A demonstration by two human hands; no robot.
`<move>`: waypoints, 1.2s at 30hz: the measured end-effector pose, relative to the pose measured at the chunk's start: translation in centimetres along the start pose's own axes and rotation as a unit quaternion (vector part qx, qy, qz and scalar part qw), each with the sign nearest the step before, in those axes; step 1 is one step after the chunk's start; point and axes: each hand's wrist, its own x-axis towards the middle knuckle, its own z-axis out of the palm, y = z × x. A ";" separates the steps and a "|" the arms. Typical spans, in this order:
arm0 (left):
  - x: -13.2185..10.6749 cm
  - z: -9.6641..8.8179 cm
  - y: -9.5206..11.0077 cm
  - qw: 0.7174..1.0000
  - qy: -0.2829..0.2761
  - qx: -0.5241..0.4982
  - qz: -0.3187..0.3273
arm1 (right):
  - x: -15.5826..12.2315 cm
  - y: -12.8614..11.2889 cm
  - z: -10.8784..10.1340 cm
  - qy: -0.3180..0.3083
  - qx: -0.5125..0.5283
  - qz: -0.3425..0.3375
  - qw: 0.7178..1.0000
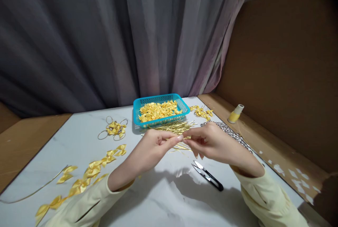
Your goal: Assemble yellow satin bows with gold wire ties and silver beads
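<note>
My left hand [155, 146] and my right hand [211, 142] meet over the white table [79, 149], fingertips pinched together on a thin gold wire tie [185, 137]. Both hands are closed in a pinch. Just behind them lies a pile of gold wire ties [175, 127], in front of a blue basket [137, 109] full of small yellow ribbon bows [158, 110]. Black thread snips [208, 176] lie on the table below my right hand.
A string of yellow bows [87, 176] runs along the left of the table. A finished bow with wire loops [114, 129] lies further back. More bows [202, 112], a silver bead chain [232, 133] and a yellow thread spool [236, 113] are at right. A curtain hangs behind.
</note>
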 end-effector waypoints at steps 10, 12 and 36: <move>-0.5 0.5 -0.2 0.987 0.070 0.089 0.113 | 0.1 0.0 0.3 0.018 -0.029 0.000 0.999; -0.5 0.3 0.1 0.990 0.061 0.081 0.095 | 0.1 -0.1 0.5 0.017 -0.025 -0.004 1.000; -0.4 -0.6 0.7 0.999 0.036 0.032 -0.015 | -0.5 -0.4 0.2 -0.006 -0.027 0.002 1.000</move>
